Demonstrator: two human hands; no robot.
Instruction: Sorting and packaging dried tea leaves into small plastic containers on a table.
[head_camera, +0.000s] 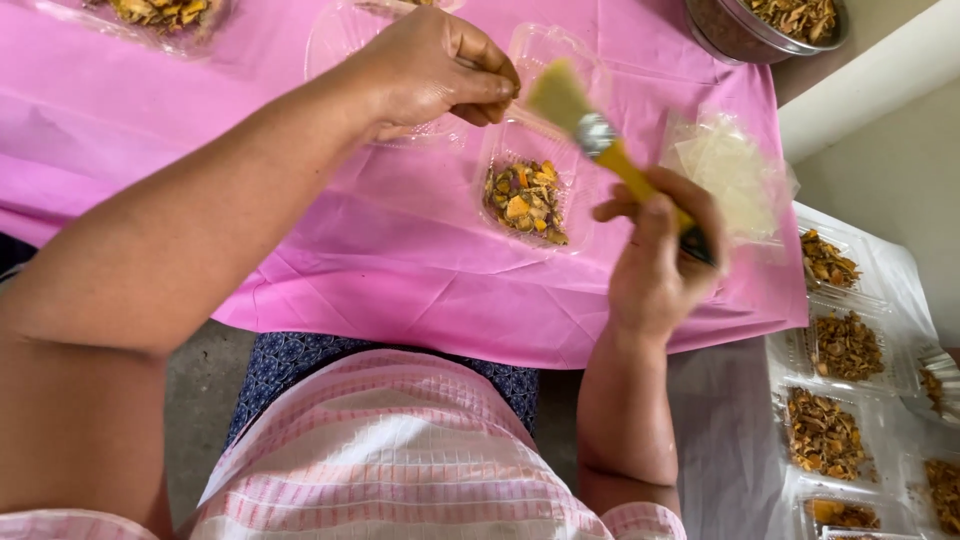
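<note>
Clear plastic clamshell box, thin, light and likely flimsy, part-filled with dried mix on the pink cloth, its lid edge pinched by the left hand; right hand closed around yellow-handled brush, best gripped at the handle.

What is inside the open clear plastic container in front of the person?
The clear container holds a small heap of dried orange, yellow and purple pieces. Its lid part, under the left hand and brush, is partly covered.
</note>
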